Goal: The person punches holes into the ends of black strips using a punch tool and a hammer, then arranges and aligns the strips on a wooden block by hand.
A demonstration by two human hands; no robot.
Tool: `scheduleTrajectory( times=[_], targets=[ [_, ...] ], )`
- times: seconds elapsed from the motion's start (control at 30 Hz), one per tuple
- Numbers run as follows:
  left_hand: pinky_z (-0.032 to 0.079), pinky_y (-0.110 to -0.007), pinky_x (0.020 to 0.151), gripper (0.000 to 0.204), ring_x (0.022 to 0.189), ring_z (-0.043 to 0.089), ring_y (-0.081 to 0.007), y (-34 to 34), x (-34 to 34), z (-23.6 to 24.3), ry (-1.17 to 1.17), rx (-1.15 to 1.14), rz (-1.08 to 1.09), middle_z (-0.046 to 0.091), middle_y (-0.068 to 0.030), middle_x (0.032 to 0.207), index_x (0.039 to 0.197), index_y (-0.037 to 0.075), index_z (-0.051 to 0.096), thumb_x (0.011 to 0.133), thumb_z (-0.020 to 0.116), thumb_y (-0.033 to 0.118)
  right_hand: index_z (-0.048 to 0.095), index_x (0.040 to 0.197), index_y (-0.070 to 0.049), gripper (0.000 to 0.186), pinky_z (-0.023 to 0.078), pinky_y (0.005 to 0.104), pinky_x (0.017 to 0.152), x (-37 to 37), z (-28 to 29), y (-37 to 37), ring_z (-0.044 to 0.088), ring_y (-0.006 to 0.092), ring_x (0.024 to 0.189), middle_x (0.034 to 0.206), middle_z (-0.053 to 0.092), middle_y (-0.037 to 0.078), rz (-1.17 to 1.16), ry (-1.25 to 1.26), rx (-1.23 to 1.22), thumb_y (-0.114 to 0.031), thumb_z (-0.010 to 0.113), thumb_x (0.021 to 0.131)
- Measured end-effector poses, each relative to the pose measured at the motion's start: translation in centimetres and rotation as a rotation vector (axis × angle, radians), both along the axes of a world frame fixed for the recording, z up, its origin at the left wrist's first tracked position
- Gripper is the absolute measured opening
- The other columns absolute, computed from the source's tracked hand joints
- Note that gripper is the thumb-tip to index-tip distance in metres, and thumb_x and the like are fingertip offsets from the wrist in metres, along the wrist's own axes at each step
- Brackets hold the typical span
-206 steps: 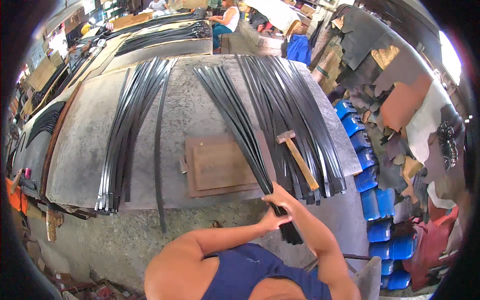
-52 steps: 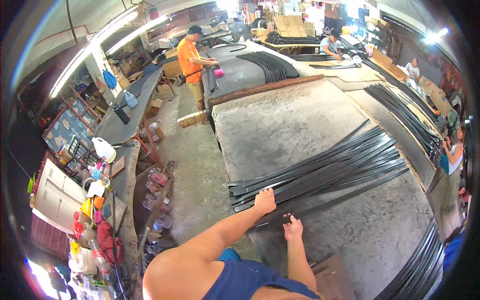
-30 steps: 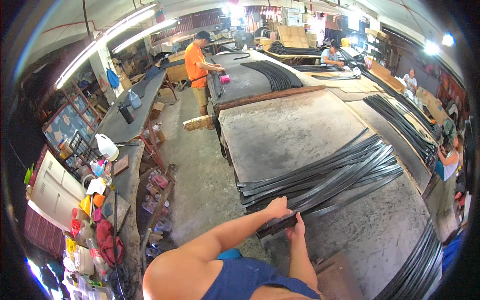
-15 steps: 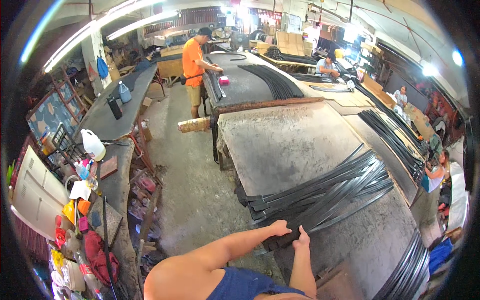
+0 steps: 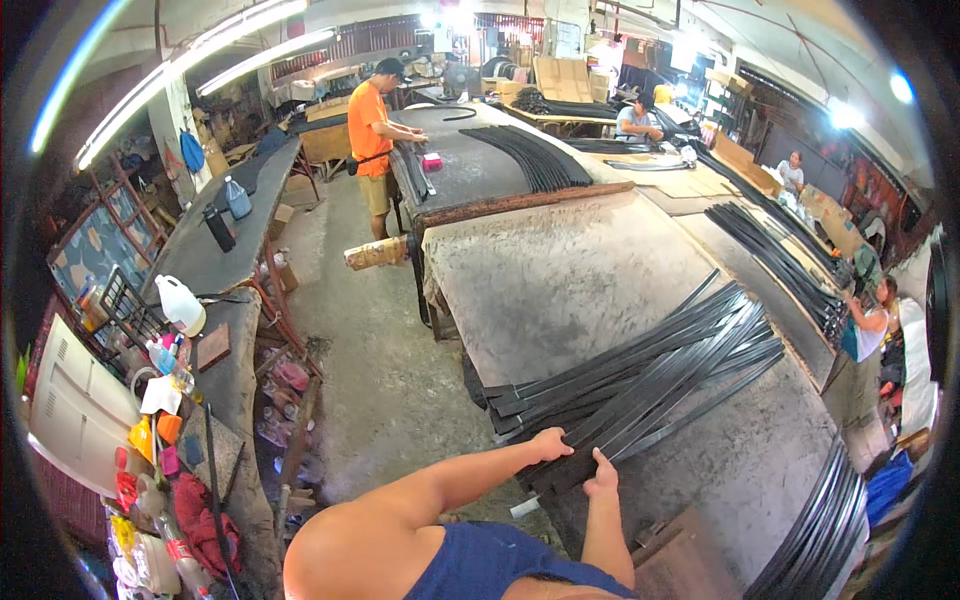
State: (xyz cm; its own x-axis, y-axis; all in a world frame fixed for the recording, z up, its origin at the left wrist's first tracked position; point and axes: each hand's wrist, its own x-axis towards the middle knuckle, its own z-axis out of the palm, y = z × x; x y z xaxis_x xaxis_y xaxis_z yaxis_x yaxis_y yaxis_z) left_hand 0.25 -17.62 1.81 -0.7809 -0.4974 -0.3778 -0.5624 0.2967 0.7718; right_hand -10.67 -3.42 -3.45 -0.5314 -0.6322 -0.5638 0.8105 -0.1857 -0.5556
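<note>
A heap of long flat black strips (image 5: pixel 650 365) lies slantwise across the worktable, with many strips crossing one another. At its near end, my left hand (image 5: pixel 550 445) is closed on the ends of some black strips (image 5: pixel 568 472). My right hand (image 5: pixel 602 474) pinches the same strips from the other side, thumb up. Their ends reach toward the table's left edge, where a small whitish piece (image 5: pixel 524 508) shows below my left forearm. How many strips I hold cannot be made out.
A second bundle of black strips (image 5: pixel 815 525) lies at the table's near right. A brown board (image 5: pixel 685 550) is close to my right forearm. On the left, a side bench (image 5: pixel 232 345) carries jugs and clutter. A person in orange (image 5: pixel 370 130) works at the far table.
The whole view has shifted slightly left. My hands keep their grip on the strips, and the whitish piece below my left forearm shows more plainly.
</note>
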Motion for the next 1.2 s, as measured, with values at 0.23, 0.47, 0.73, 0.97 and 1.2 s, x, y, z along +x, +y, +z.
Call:
scheduleTrajectory(
  times=[0.23, 0.47, 0.73, 0.97, 1.2],
  targets=[
    [0.046, -0.039, 0.083, 0.055, 0.095, 0.060, -0.0305, -0.4, 0.1, 1.7, -0.090, 0.406, 0.030, 0.061, -0.0185, 0.106, 0.111, -0.006, 0.057, 0.067, 0.076, 0.021, 0.057, 0.107, 0.003, 0.029, 0.042, 0.0468, 0.093, 0.6, 2.5, 0.9, 0.057, 0.0337, 0.100, 0.108, 0.061, 0.017, 0.119, -0.094, -0.177, -0.016, 0.058, 0.085],
    [0.051, -0.038, 0.065, 0.064, 0.083, 0.063, -0.0275, 1.5, 0.0, 5.1, -0.080, 0.181, 0.044, 0.063, -0.0184, 0.097, 0.109, -0.008, 0.055, 0.062, 0.079, 0.028, 0.058, 0.108, 0.002, 0.028, 0.045, 0.0447, 0.089, 1.6, 1.3, 0.2, 0.059, 0.0296, 0.096, 0.102, 0.063, 0.014, 0.121, -0.107, -0.185, -0.015, 0.057, 0.085],
    [0.046, -0.043, 0.070, 0.050, 0.081, 0.060, -0.0391, 0.1, 0.8, 7.1, 0.134, -0.451, 0.281, 0.062, -0.0231, 0.083, 0.094, -0.003, 0.053, 0.073, 0.072, 0.039, 0.064, 0.092, 0.001, 0.015, 0.049, 0.0414, 0.079, 2.7, 2.6, -0.9, 0.061, 0.0259, 0.084, 0.094, 0.065, 0.011, 0.117, -0.116, -0.068, -0.008, 0.063, 0.080],
    [0.043, -0.049, 0.084, 0.041, 0.097, 0.052, -0.0468, 5.4, 1.1, 7.3, 0.082, -0.579, 0.118, 0.055, -0.0300, 0.099, 0.101, -0.005, 0.045, 0.084, 0.059, 0.030, 0.056, 0.111, 0.000, 0.035, 0.046, 0.0449, 0.087, 2.6, 2.5, -1.0, 0.059, 0.0292, 0.097, 0.110, 0.060, 0.012, 0.125, -0.144, -0.116, -0.029, 0.053, 0.092],
    [0.046, -0.051, 0.079, 0.049, 0.090, 0.058, -0.0471, 6.4, 2.8, 5.5, -0.138, -0.406, 0.063, 0.059, -0.0321, 0.092, 0.100, -0.005, 0.045, 0.082, 0.062, 0.038, 0.056, 0.107, 0.000, 0.037, 0.049, 0.0398, 0.078, 3.3, 4.3, 0.0, 0.062, 0.0265, 0.087, 0.101, 0.063, 0.011, 0.119, -0.185, -0.203, -0.034, 0.047, 0.095]
  ],
)
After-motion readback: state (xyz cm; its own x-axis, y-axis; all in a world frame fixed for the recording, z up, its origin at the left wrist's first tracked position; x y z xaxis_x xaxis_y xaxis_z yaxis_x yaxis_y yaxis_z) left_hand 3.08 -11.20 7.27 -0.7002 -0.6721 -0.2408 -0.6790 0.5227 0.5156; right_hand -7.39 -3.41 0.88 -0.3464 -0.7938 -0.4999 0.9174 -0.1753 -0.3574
